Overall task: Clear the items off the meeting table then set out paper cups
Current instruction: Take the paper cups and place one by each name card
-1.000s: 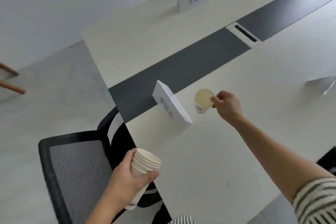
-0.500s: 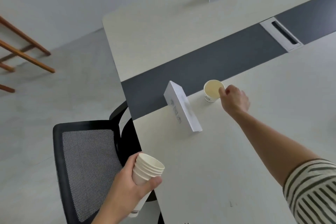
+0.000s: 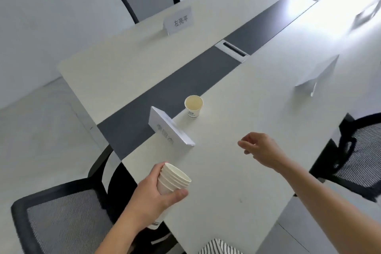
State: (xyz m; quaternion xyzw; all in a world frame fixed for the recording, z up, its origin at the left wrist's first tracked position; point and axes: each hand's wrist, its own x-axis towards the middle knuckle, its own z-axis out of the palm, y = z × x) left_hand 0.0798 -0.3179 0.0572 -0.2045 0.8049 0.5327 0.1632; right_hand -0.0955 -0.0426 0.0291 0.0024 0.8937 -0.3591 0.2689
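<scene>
On my feed a black mesh chair (image 3: 61, 222) sits left of the near name card (image 3: 171, 130) and closer to me. Right of the chair, and nearer me than that card, my left hand (image 3: 152, 194) wraps thumb and fingers around a stack of paper cups (image 3: 175, 179). The cups are plain white with nested rolled rims, and the stack is held tilted at the table (image 3: 216, 171) edge. The near card is a white folded tent, and its characters are too blurred for me to read. Well beyond it, across the dark strip (image 3: 136, 121), the far name card (image 3: 179, 20) reads "左亮平". Just beyond the near card and slightly right stands a single paper cup (image 3: 193, 106). It is upright, cream inside and white outside, with a small dark logo I can't read. Right of the near card my right hand (image 3: 261, 149) hovers, fingers loosely curled and holding nothing. Farther right stands another folded card (image 3: 317, 76).
</scene>
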